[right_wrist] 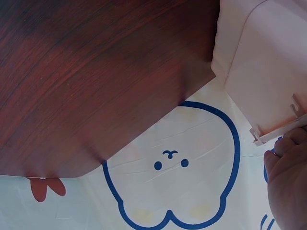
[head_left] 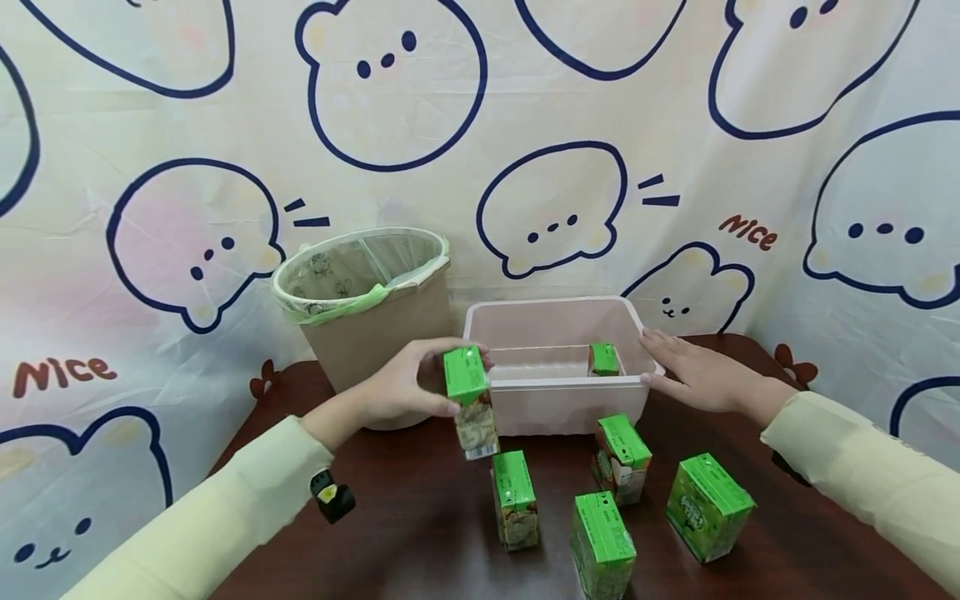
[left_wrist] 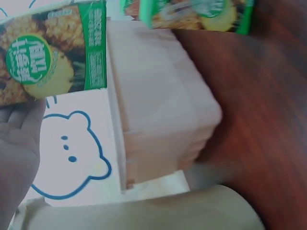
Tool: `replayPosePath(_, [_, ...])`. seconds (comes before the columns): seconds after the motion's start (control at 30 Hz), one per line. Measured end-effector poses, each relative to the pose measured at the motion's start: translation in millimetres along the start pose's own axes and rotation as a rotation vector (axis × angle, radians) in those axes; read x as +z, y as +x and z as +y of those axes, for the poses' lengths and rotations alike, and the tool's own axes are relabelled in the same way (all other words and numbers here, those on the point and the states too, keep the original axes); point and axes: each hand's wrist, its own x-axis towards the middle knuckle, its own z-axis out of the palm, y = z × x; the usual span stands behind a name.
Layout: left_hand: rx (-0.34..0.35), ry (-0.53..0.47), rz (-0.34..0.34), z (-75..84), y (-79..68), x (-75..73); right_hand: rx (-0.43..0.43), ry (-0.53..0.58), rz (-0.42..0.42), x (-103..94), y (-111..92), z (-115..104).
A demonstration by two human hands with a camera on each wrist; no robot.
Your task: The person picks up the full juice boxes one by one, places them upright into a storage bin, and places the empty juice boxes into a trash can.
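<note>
My left hand (head_left: 408, 382) grips a green-topped juice carton (head_left: 474, 412) above the table, by the left front corner of the pale pink bin (head_left: 562, 410). Pineapple pictures cover the side of that carton in the left wrist view, with the hand (left_wrist: 19, 148) at its lower left. My right hand (head_left: 693, 371) lies against the bin's right rim, its fingers stretched out. Inside the bin, near its right end, stands another green carton (head_left: 603, 360). Several more stand on the table before the bin, including a slim carton (head_left: 515, 500) and a wider green one (head_left: 708, 508).
A tan waste bin (head_left: 375, 333) with a green-edged liner stands behind my left hand, left of the pink bin. Dark wood tabletop (head_left: 405, 517) lies underneath. A curtain (head_left: 555, 108) printed with bear outlines hangs behind.
</note>
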Motion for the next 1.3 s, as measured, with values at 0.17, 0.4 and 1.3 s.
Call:
replayPosePath(0.17, [0.021, -0.036, 0.058, -1.5, 30.2, -0.8, 0.009, 0.014, 0.002, 0.0, -3.8, -0.5])
replayPosePath(0.4, [0.010, 0.011, 0.138, -9.4, 68.5, -0.4, 0.018, 0.009, -0.005, 1.1, -5.4, -1.2])
replayPosePath(1.3, [-0.172, 0.119, 0.163, -65.1, 153.3, -2.2, 0.033, 0.017, -0.005, 2.1, 0.3, 2.8])
